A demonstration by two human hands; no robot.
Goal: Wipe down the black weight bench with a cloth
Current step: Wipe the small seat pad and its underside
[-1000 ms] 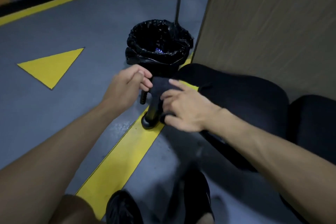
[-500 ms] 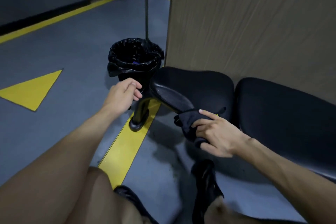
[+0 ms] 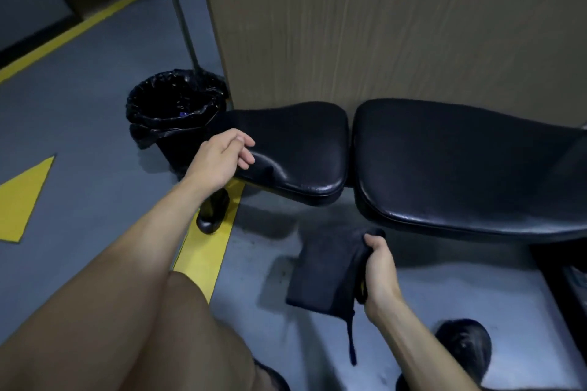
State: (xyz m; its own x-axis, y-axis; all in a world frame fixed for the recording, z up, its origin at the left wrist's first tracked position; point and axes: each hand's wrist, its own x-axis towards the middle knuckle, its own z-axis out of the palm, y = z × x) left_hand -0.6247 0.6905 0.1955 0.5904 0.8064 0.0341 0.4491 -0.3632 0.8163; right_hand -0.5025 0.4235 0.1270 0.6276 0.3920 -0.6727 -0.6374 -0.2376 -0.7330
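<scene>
Our right hand [image 3: 378, 267] has pulled the dark cloth [image 3: 327, 270] off the black weight bench [image 3: 444, 162] and grips it low above the floor, while our left hand [image 3: 219, 159], fingers relaxed, now rests at the seat pad's end, so wiping has paused.

Dim, soft blur, glare on bench [image 3: 305, 174]

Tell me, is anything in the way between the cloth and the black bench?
Nothing visible is. The right hand grips the dark cloth just below and in front of the bench, with only open air between them. The left hand is over at the seat pad's end, off to the side.
</scene>
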